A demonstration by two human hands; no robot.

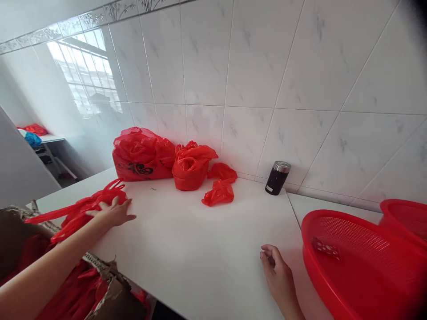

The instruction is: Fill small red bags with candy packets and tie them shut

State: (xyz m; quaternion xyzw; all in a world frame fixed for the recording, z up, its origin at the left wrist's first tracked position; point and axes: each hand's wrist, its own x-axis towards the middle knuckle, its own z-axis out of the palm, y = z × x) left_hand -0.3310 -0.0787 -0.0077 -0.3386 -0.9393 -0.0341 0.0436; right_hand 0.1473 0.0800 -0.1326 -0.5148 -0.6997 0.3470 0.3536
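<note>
My left hand point(115, 212) reaches across to the far left of the table with fingers spread. It lies on a loose pile of red plastic bags point(83, 209) whose long handles trail over the edge of a cardboard box point(111, 291). My right hand point(278, 275) rests near the right side of the white table point(200, 249). Its fingers are loosely curled, the thumb close to the fingertips, and nothing shows in them. Below my left forearm, the torn-edged box holds more red material.
Against the tiled wall stand a large stuffed red bag point(143, 155), a smaller one point(191, 169) and a crumpled red bag point(219, 193). A black cup point(278, 178) with a silver lid is right of them. Red plastic baskets point(353, 266) sit at the right, one holding a small patterned packet point(326, 249).
</note>
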